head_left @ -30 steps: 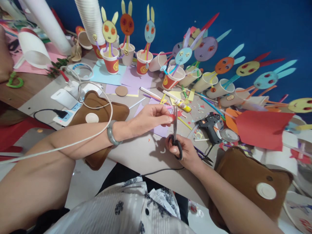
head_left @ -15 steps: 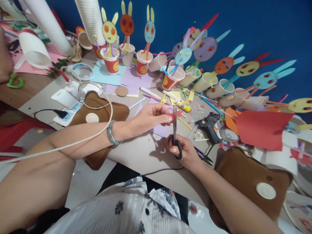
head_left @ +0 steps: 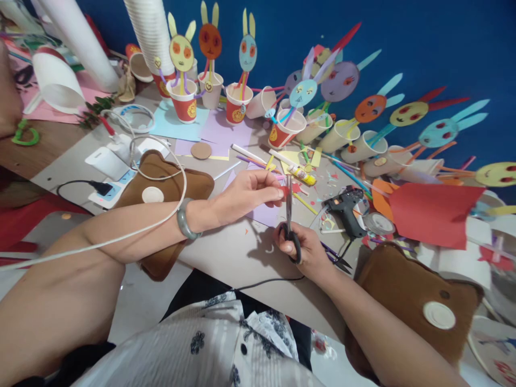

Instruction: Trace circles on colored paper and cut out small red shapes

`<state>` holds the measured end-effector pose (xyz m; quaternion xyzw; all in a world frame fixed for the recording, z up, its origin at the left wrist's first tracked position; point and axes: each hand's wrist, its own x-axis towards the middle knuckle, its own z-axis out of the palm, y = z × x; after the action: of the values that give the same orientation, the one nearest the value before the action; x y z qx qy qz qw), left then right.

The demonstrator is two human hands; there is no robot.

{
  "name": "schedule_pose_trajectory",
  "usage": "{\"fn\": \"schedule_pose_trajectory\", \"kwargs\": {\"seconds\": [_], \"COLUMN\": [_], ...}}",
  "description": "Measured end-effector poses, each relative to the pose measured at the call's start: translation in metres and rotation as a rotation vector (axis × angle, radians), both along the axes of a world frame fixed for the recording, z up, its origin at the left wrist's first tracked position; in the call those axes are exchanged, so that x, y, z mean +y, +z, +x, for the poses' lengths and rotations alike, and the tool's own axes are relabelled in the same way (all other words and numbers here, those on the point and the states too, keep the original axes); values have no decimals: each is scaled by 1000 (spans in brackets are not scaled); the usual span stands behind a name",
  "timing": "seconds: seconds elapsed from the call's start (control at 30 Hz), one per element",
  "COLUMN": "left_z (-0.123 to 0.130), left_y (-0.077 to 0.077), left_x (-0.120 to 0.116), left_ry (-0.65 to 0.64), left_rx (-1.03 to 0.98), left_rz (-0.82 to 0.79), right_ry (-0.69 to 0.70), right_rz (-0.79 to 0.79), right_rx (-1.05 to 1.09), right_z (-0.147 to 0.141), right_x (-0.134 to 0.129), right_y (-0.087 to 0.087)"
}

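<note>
My left hand (head_left: 258, 192) pinches a small piece of red paper (head_left: 285, 192), mostly hidden by the fingertips. My right hand (head_left: 303, 248) is wrapped round the black handles of a pair of scissors (head_left: 289, 207), whose blades point away from me and lie against the red paper's right edge. The blades look nearly closed. Under both hands is the grey tabletop (head_left: 226, 255), with a sheet of purple paper (head_left: 264, 215) below the left fingers. A yellow-labelled glue stick (head_left: 302, 175) lies just beyond the scissors.
Paper cups with rabbit-faced figures (head_left: 237, 102) line the blue wall. A black glue gun (head_left: 347, 209) and red paper sheet (head_left: 435, 215) lie right. Brown cushions (head_left: 403, 290) sit on both sides. A white cable (head_left: 183, 188) crosses my left forearm near a power strip (head_left: 115, 188). Another person's arm (head_left: 8, 97) shows far left.
Almost nothing differs. Both hands, the red paper and the scissors keep practically the same positions.
</note>
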<state>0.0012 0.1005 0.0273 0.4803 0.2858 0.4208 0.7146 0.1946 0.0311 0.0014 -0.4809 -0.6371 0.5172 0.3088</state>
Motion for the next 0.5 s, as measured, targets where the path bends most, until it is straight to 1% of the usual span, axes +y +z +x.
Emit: {"fn": "schedule_pose_trajectory", "kwargs": {"seconds": [0.27, 0.5], "left_z": [-2, -2], "left_y": [5, 5], "left_x": [-1, -1], "left_ry": [-48, -72], "left_rx": [31, 100], "left_rz": [24, 40], "right_ry": [22, 50], "right_rz": [-18, -19], "right_rx": [5, 25], "right_z": [0, 0], "right_x": [0, 1], "right_y": [2, 2]}}
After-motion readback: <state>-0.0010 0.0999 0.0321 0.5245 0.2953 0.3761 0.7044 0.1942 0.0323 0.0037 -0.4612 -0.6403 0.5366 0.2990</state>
